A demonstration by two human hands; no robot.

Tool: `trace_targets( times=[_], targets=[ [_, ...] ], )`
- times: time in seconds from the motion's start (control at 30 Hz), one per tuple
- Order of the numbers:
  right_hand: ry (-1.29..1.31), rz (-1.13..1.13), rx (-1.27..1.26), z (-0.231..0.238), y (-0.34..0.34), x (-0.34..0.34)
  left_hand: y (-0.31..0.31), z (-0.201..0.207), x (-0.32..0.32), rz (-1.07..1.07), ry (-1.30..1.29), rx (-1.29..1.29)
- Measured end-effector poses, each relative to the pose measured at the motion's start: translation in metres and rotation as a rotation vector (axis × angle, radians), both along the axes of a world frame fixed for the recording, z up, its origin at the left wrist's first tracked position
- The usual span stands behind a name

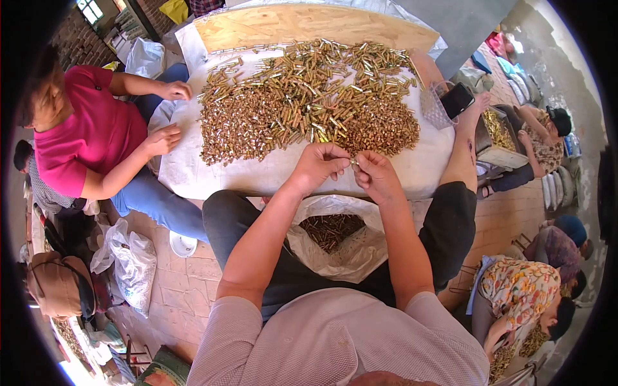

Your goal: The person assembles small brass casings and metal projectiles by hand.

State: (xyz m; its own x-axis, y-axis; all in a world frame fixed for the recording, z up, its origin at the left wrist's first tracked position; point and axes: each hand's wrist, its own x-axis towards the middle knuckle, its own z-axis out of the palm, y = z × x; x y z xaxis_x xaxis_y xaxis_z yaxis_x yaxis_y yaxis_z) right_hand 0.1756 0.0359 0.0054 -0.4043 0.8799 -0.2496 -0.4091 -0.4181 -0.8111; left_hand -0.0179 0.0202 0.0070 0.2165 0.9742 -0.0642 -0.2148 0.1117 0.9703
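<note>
Over the near edge of the table, my left hand (320, 167) and my right hand (378, 177) meet fingertip to fingertip. Both pinch a small metal part (354, 163); the fingers cover most of it, so its exact shape is hidden. Just beyond them lies a heap of short brass-coloured metal pieces (380, 125), with a similar heap (238, 125) to the left. Longer slim metal cylinders (322, 77) spread across the middle and back of the table. Between my legs, below my hands, an open white sack (335, 264) holds many finished-looking slim metal pieces (331, 230).
A wooden board (309, 24) borders the table's far side. At the right edge, a phone (458, 100) rests on a white basket (434, 106). A co-worker in a pink shirt (96, 128) sits at the left. Filled plastic bags (135, 264) stand on the brick floor. Other people work at the right.
</note>
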Motion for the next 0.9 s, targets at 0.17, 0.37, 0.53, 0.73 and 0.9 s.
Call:
trace_targets(
  times=[0.17,0.37,0.53,0.73,0.9],
  targets=[
    [-0.011,0.040,-0.019,-0.002,0.003,0.007,0.000,0.003,0.004,0.014,0.037,0.043],
    [-0.045,-0.046,-0.047,-0.002,-0.001,0.000,0.000,0.000,0.007,0.014,0.005,-0.009],
    [0.072,-0.020,-0.067,-0.005,-0.008,0.001,0.001,-0.015,0.015,-0.002,-0.142,0.002],
    [0.147,-0.025,-0.119,-0.015,-0.010,0.004,0.001,-0.030,0.022,-0.023,-0.211,-0.010],
    [0.038,-0.052,-0.066,-0.016,-0.008,0.021,0.008,-0.014,0.016,0.028,0.085,0.039]
  ],
)
